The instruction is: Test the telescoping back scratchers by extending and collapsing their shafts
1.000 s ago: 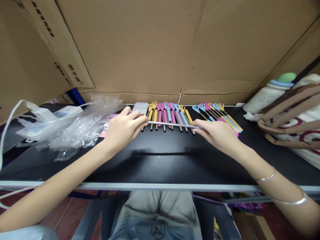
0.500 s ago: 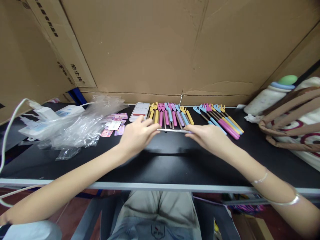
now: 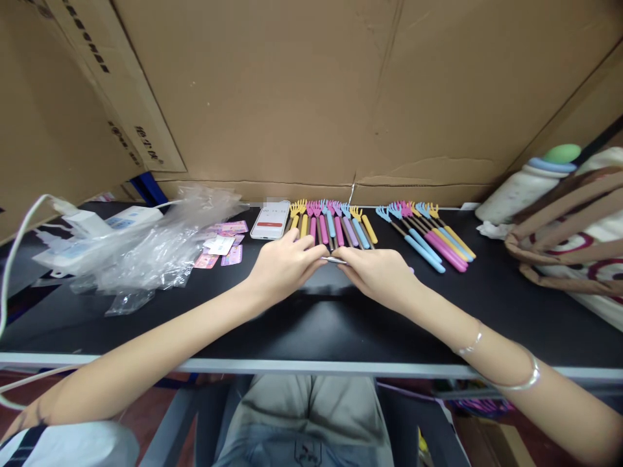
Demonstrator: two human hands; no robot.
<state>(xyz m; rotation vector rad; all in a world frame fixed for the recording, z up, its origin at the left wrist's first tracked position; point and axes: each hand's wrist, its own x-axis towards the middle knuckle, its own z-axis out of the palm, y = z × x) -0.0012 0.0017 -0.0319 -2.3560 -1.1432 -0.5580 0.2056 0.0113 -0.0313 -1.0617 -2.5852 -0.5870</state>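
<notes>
My left hand [image 3: 282, 264] and my right hand [image 3: 377, 272] meet over the black table [image 3: 311, 318], both pinched on one telescopic back scratcher [image 3: 335, 260]; only a short piece of its metal shaft shows between my fingers. Just behind my hands lies a row of several scratchers [image 3: 331, 224] with yellow, pink, blue and purple handles and claw heads pointing away. A second bunch of scratchers [image 3: 428, 233] lies fanned out to the right.
A phone [image 3: 271, 219] lies left of the row. Small pink cards [image 3: 221, 245], crumpled clear plastic bags [image 3: 156, 240] and a white charger with cable [image 3: 82, 224] are at the left. A bottle [image 3: 523, 185] and a patterned bag [image 3: 574, 227] stand at the right. Cardboard walls the back.
My hands have come together from about a shaft's length apart, and the metal shaft between them has shortened to a small stub. Both hands also drifted slightly right.
</notes>
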